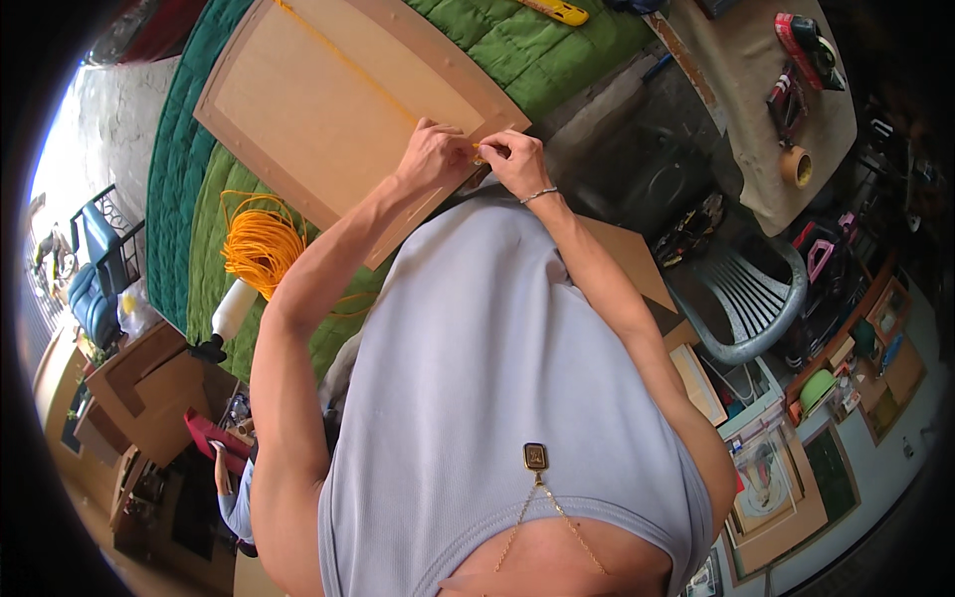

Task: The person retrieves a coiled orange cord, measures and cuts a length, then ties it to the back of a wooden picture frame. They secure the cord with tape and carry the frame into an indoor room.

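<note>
My left hand [434, 155] is closed at the near right edge of a flat brown wooden panel [308, 109] with a raised border. A thin orange cord [348, 62] runs across the panel's face toward that hand. Close beside it, my right hand [515, 162] pinches a short bit of the cord between thumb and fingertips, with the fingers of both hands almost touching. What lies under the left fingers is mostly hidden. A loose coil of the same orange cord [261, 244] rests left of my left forearm, and a strand shows again beyond that arm.
Green quilted cloth [567, 60] lies beneath the panel. A white bottle [235, 308] is beside the coil, and a yellow cutter [557, 11] at the top. To the right are a tape roll [796, 167] on a covered table and a grey plastic chair [741, 298]. Another person's arm [234, 507] shows lower left.
</note>
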A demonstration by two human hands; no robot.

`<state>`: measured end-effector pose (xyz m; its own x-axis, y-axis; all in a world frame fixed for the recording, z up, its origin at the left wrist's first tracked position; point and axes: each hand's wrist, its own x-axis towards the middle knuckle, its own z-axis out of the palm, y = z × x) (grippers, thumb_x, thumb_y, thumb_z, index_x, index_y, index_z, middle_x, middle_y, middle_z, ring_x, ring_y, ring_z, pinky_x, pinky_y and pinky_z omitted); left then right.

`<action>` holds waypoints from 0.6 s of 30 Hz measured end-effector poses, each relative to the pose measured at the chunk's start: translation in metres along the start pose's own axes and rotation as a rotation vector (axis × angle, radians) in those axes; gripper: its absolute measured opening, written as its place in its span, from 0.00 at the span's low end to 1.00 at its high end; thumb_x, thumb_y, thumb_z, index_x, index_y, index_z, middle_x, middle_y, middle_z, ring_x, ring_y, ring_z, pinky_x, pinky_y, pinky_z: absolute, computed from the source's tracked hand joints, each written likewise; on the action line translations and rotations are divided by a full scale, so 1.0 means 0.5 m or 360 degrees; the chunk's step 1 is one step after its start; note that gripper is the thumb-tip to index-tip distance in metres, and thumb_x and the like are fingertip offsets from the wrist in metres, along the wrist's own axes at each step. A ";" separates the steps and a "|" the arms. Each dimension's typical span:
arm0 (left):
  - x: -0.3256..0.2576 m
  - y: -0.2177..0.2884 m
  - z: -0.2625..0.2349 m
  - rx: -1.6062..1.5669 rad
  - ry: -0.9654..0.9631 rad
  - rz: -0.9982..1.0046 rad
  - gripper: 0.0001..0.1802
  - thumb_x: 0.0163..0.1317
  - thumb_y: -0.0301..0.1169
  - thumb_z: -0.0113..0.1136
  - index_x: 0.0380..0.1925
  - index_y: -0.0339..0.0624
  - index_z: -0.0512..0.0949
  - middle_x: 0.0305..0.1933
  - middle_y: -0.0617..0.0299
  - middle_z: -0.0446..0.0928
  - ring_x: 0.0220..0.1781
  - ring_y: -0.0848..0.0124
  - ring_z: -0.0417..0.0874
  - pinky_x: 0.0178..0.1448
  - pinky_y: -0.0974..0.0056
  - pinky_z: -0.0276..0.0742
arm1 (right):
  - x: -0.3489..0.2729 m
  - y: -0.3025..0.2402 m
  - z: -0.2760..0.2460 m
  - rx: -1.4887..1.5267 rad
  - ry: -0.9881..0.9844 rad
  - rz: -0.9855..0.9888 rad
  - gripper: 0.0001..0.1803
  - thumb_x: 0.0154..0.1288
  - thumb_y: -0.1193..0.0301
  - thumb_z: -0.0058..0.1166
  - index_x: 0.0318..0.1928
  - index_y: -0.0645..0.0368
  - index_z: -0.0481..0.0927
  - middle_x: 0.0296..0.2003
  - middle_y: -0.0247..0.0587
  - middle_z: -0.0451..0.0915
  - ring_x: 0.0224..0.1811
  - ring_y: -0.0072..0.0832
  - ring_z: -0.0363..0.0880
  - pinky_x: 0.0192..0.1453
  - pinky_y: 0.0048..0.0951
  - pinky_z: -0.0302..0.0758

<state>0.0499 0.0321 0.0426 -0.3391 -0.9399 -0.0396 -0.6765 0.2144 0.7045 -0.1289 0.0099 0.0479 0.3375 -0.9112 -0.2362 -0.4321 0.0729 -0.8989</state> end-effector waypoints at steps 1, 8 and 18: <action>-0.001 -0.001 0.001 0.0001 0.0012 0.0037 0.07 0.40 0.23 0.60 0.23 0.46 0.81 0.22 0.66 0.76 0.30 0.69 0.76 0.44 0.63 0.65 | -0.002 -0.001 0.002 0.0005 0.0014 0.0007 0.05 0.53 0.74 0.60 0.29 0.63 0.83 0.25 0.44 0.81 0.24 0.31 0.79 0.31 0.29 0.75; -0.011 -0.010 0.007 -0.0190 0.0235 0.0208 0.08 0.41 0.24 0.62 0.24 0.47 0.78 0.27 0.65 0.75 0.34 0.67 0.75 0.49 0.61 0.65 | -0.008 0.000 0.003 -0.0027 -0.0054 -0.0079 0.05 0.53 0.75 0.60 0.30 0.65 0.82 0.25 0.41 0.79 0.22 0.25 0.75 0.28 0.26 0.72; -0.005 -0.029 0.002 -0.0245 0.0133 0.0301 0.08 0.42 0.20 0.61 0.24 0.42 0.74 0.26 0.61 0.74 0.33 0.62 0.76 0.45 0.60 0.69 | 0.002 0.012 0.013 -0.0190 -0.0161 -0.0236 0.03 0.56 0.78 0.56 0.31 0.66 0.79 0.26 0.45 0.77 0.24 0.33 0.76 0.30 0.29 0.73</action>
<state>0.0596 0.0318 0.0318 -0.3909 -0.9069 0.1574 -0.4967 0.3518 0.7935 -0.1259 0.0121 0.0399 0.4843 -0.8627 -0.1457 -0.4652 -0.1129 -0.8780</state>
